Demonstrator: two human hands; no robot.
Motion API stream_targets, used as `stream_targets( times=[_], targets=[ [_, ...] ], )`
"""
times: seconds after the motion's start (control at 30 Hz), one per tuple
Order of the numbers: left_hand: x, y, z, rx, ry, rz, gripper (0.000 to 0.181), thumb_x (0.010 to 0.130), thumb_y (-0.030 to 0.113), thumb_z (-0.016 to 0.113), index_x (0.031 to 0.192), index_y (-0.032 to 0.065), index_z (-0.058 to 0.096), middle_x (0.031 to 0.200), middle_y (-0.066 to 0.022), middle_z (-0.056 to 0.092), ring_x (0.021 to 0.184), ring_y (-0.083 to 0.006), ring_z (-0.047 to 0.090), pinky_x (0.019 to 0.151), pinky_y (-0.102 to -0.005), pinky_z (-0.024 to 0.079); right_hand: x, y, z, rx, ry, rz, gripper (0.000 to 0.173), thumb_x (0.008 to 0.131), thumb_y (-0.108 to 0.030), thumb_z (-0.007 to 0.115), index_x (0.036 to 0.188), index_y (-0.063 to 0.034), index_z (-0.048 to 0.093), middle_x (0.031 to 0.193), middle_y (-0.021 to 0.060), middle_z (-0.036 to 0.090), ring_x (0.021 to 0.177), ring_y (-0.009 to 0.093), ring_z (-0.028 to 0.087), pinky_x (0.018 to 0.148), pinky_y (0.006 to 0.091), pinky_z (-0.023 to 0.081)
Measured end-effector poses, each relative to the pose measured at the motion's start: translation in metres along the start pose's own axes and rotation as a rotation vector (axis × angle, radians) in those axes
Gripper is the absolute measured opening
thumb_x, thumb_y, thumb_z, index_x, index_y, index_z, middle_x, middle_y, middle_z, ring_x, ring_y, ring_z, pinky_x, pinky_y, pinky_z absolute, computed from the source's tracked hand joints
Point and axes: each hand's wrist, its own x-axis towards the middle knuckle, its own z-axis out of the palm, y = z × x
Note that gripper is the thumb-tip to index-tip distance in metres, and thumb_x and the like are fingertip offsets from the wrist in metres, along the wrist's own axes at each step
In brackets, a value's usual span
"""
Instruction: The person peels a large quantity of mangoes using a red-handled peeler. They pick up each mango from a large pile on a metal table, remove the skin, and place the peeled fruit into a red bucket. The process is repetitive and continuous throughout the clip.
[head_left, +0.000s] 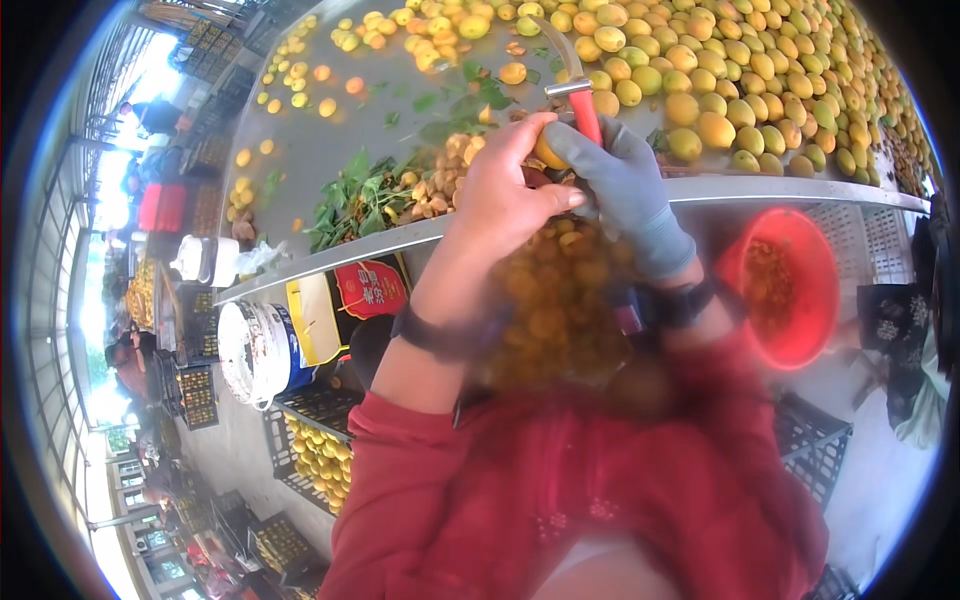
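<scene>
My bare left hand (506, 187) is over the table's front edge, its fingers curled around a yellow apricot (551, 152) that is partly hidden between my two hands. A grey glove covers my right hand (622, 180), which grips the red handle of a curved pruning knife (583, 112). The blade points up and away from me, over the table, and my gloved thumb lies against the apricot. Beneath both hands is a blurred mass of orange-yellow fruit (555, 300). Beside my left hand lie a heap of brown apricot stones (442, 174) and green leaves (360, 199).
Apricots (750, 82) cover the right of the metal table (330, 259). A red bucket (821, 300) holding brown-orange bits stands at right. Below the table at left are a white bucket (240, 352), a printed carton (319, 319) and a black crate (281, 450) of apricots. People work farther left.
</scene>
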Motion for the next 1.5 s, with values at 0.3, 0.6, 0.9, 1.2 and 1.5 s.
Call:
stream_targets(
  times=[0.3, 0.6, 0.9, 1.2, 1.5],
  targets=[
    [-0.006, 0.008, 0.006, 0.338, 0.127, 0.231, 0.036, 0.064, 0.002, 0.066, 0.1, -0.0002, 0.058, 0.08, -0.0083, 0.061, 0.071, -0.0157, 0.059, 0.064, -0.0263, 0.047, -0.01, -0.009, 0.004, -0.133, -0.036, 0.013, 0.035, 0.079, -0.033, 0.062, 0.09, -0.0005, 0.056, 0.061, 0.0004, 0.053, 0.042, 0.005, 0.049, 0.036, 0.0165, 0.038],
    [-0.03, -0.006, -0.029, -0.707, -0.067, -0.202, 0.036, 0.069, 0.012, 0.068, 0.101, -0.0011, 0.058, 0.084, -0.0085, 0.061, 0.06, -0.0088, 0.05, 0.052, -0.0185, 0.04, -0.009, -0.001, -0.014, 0.056, -0.001, -0.079, 0.032, 0.087, -0.034, 0.05, 0.089, -0.0027, 0.056, 0.06, 0.005, 0.06, 0.035, 0.005, 0.044, 0.028, 0.0165, 0.031],
    [-0.08, -0.065, -0.004, 0.465, -0.228, -0.259, 0.047, 0.07, 0.019, 0.07, 0.107, -0.0034, 0.053, 0.083, -0.0082, 0.062, 0.071, -0.0114, 0.058, 0.062, -0.0243, 0.046, -0.018, -0.022, -0.019, -0.062, 0.005, -0.048, 0.032, 0.086, -0.033, 0.05, 0.087, -0.0022, 0.058, 0.06, 0.0058, 0.061, 0.036, 0.005, 0.046, 0.03, 0.0169, 0.031],
    [-0.05, -0.016, -0.023, 0.197, 0.024, -0.129, 0.032, 0.073, 0.0, 0.063, 0.104, 0.0001, 0.056, 0.078, -0.0016, 0.058, 0.068, -0.0057, 0.053, 0.062, -0.0188, 0.045, -0.012, -0.007, -0.019, -0.149, -0.071, -0.118, 0.036, 0.085, -0.036, 0.05, 0.09, -0.001, 0.057, 0.056, 0.0063, 0.058, 0.034, 0.008, 0.044, 0.03, 0.0179, 0.031],
    [-0.019, -0.01, -0.001, -0.18, 0.022, -0.087, 0.045, 0.071, -0.001, 0.065, 0.113, -0.0031, 0.05, 0.092, -0.0058, 0.056, 0.079, -0.0102, 0.055, 0.071, -0.0229, 0.048, -0.013, -0.011, -0.006, -0.121, -0.078, 0.045, 0.035, 0.084, -0.036, 0.054, 0.092, -0.0024, 0.058, 0.057, 0.001, 0.054, 0.037, 0.007, 0.047, 0.03, 0.0183, 0.031]
  ],
)
